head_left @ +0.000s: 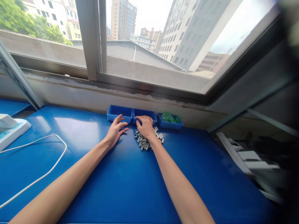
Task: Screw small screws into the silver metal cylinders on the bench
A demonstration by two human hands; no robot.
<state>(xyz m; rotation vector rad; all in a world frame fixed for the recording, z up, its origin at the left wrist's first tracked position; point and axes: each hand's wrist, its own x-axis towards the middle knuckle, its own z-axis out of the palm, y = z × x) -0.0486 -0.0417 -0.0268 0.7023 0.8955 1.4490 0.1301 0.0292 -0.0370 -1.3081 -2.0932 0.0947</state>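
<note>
reaching over the metal bolts (pixel 143 144), your right hand (pixel 145 127) curls; whether it grips any, i can't tell. your left hand (pixel 115 130) holds its fingers apart by the left blue bin (pixel 126 118). the bolts lie piled on the blue table (pixel 116 186) near the middle bin (pixel 146 112).

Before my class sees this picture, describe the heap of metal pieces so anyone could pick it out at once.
Find the window, then the row of three blue bins below it on the blue table. The heap of metal pieces lies in front of the middle one, partly hidden by the right hand. Unlike the bins, it is a loose spread of small, silvery parts.
</note>
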